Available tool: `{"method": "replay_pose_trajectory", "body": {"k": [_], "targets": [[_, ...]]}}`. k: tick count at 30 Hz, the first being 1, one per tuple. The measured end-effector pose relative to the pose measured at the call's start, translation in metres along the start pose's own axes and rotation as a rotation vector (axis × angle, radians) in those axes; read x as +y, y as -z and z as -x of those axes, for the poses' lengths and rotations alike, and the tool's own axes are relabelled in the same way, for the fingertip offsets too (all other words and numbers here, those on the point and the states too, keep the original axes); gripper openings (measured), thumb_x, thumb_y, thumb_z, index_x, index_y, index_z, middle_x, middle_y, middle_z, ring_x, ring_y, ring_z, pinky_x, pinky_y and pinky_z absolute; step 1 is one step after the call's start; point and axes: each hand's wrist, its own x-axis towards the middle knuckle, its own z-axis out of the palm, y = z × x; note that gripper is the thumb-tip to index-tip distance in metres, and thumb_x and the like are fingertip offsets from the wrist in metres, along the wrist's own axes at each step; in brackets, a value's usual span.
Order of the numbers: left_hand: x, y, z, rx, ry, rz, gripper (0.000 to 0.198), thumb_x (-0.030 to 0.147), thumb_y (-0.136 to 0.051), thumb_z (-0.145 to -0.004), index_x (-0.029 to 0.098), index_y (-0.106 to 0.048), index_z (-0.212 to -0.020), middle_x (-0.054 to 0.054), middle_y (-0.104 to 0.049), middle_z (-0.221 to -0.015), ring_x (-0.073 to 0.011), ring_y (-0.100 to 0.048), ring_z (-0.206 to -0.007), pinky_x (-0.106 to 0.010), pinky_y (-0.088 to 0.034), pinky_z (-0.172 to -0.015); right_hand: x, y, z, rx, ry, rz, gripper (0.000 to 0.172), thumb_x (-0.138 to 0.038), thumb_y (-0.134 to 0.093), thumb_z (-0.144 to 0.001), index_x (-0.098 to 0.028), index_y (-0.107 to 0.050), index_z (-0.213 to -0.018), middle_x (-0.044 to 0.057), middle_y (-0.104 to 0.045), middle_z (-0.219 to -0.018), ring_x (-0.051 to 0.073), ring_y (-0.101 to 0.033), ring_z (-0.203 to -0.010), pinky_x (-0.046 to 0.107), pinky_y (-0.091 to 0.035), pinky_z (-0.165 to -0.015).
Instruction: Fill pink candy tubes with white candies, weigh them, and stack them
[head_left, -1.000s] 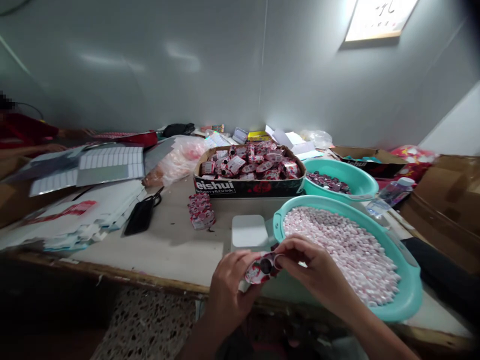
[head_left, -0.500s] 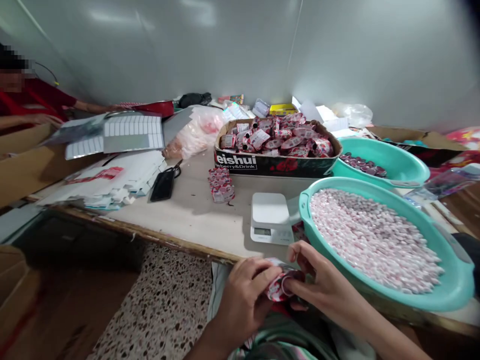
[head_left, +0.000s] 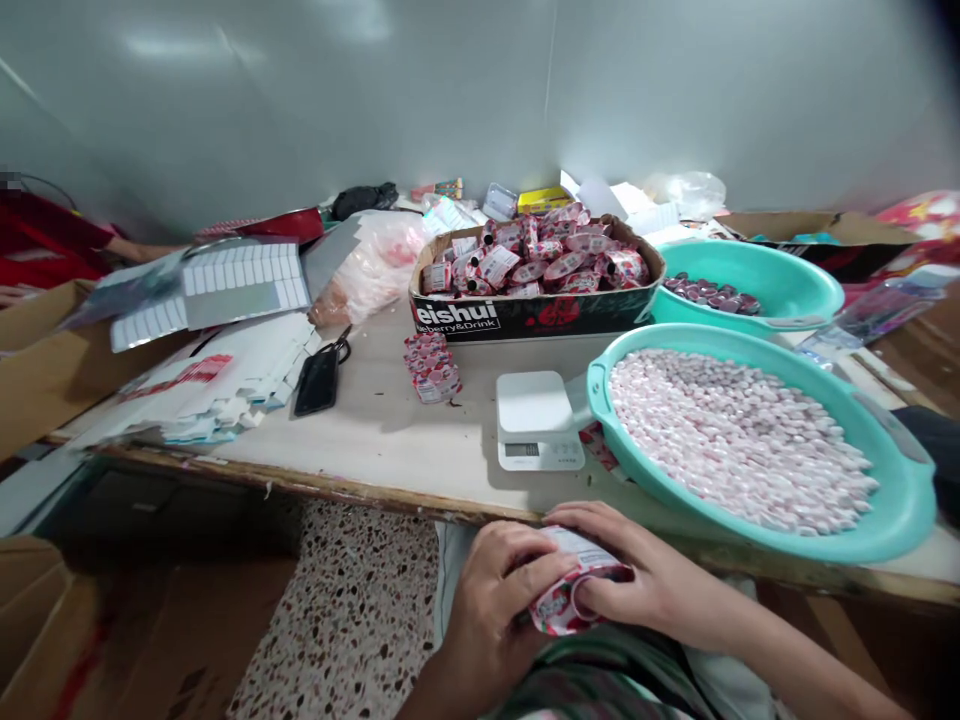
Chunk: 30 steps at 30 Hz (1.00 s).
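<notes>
Both my hands hold one small red-and-white printed pouch [head_left: 564, 596] over my lap, below the table's front edge. My left hand [head_left: 495, 600] wraps round its left side with the thumb on top. My right hand [head_left: 637, 580] pinches its right end, fingers closed on it. Just beyond, a large teal basin [head_left: 892, 525] full of small pink-and-white candies rests on the table. A small white digital scale [head_left: 537, 420] stands to the basin's left.
A black cardboard tray [head_left: 525, 315] of filled pouches sits behind the scale, with a small stack of pouches [head_left: 432, 368] beside it. A second teal basin [head_left: 787, 285] holds dark pieces. Label sheets [head_left: 240, 285], folded cartons, scissors and a black phone [head_left: 318, 380] lie left. A person's red sleeve [head_left: 45, 245] shows far left.
My hands have come down with the pouch from table level to my lap. The view has tilted downward and shifted slightly; my right fingers now close over the pouch's end.
</notes>
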Motion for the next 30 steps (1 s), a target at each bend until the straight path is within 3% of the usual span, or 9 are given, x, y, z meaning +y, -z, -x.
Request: {"method": "replay_pose_trajectory", "body": {"k": [2,5,9,11,15,18,24,30], "targets": [[-0.002,-0.002,0.003,-0.007,0.031,0.023,0.041,0.022,-0.066,-0.080,0.033,-0.057,-0.118,-0.005,-0.061,-0.109,-0.0218,-0.055,-0.107,-0.040,-0.047,-0.094,-0.001,-0.002,0.000,-0.025,-0.026,-0.038,0.039,-0.022,-0.059,-0.070,-0.023,-0.064,-0.109,0.003,-0.066,-0.107,0.022,-0.059,-0.099,0.031,-0.045,-0.090],[-0.002,-0.005,0.008,-0.038,0.274,0.127,0.036,0.030,-0.068,-0.080,0.032,-0.060,-0.114,-0.007,-0.054,-0.125,-0.0246,-0.052,-0.118,-0.044,-0.046,-0.099,0.003,-0.009,-0.002,0.018,-0.082,-0.050,0.033,-0.022,-0.059,-0.071,-0.020,-0.064,-0.103,0.001,-0.068,-0.091,0.019,-0.060,-0.080,0.026,-0.047,-0.072],[0.001,-0.006,0.014,-0.113,0.620,0.331,0.072,0.056,-0.075,-0.065,0.026,-0.052,-0.126,-0.012,-0.033,-0.148,-0.0314,-0.042,-0.131,-0.046,-0.040,-0.106,0.013,-0.022,-0.009,0.113,-0.119,-0.024,0.030,-0.024,-0.061,-0.069,-0.018,-0.064,-0.098,0.000,-0.066,-0.081,0.017,-0.058,-0.072,0.024,-0.043,-0.064],[0.004,-0.005,0.013,-0.065,0.725,0.449,0.082,0.064,-0.068,-0.066,0.022,-0.045,-0.133,-0.014,-0.038,-0.146,-0.0309,-0.044,-0.129,-0.044,-0.040,-0.107,0.014,-0.028,-0.013,0.119,-0.117,-0.051,0.029,-0.026,-0.061,-0.069,-0.019,-0.064,-0.098,0.000,-0.067,-0.083,0.017,-0.059,-0.073,0.024,-0.043,-0.065],[0.010,-0.003,0.006,0.053,0.895,0.526,0.064,0.053,-0.064,-0.077,0.018,-0.047,-0.128,-0.011,-0.057,-0.128,-0.0245,-0.056,-0.116,-0.035,-0.045,-0.101,0.011,-0.032,-0.015,0.141,-0.066,-0.078,0.036,-0.027,-0.063,-0.069,-0.020,-0.063,-0.105,0.003,-0.068,-0.097,0.019,-0.061,-0.083,0.026,-0.044,-0.072],[0.010,-0.003,0.006,0.065,0.913,0.526,0.062,0.048,-0.069,-0.074,0.018,-0.051,-0.124,-0.010,-0.060,-0.124,-0.0236,-0.058,-0.112,-0.033,-0.047,-0.098,0.010,-0.033,-0.012,0.134,-0.038,-0.073,0.039,-0.025,-0.062,-0.068,-0.020,-0.063,-0.107,0.004,-0.068,-0.099,0.020,-0.062,-0.084,0.027,-0.045,-0.075],[0.006,-0.002,0.009,0.039,0.800,0.467,0.054,0.046,-0.067,-0.076,0.017,-0.055,-0.119,-0.011,-0.062,-0.117,-0.0235,-0.062,-0.104,-0.033,-0.051,-0.092,0.012,-0.037,-0.008,0.155,-0.054,-0.023,0.038,-0.024,-0.060,-0.067,-0.018,-0.063,-0.105,0.006,-0.068,-0.099,0.021,-0.061,-0.084,0.030,-0.045,-0.077],[0.000,-0.007,0.010,0.039,0.860,0.466,0.058,0.051,-0.066,-0.075,0.016,-0.055,-0.120,-0.012,-0.062,-0.119,-0.0254,-0.061,-0.107,-0.034,-0.050,-0.094,0.015,-0.038,-0.016,0.168,-0.101,-0.071,0.038,-0.025,-0.060,-0.067,-0.018,-0.064,-0.104,0.006,-0.069,-0.096,0.022,-0.062,-0.083,0.029,-0.046,-0.076]]}}
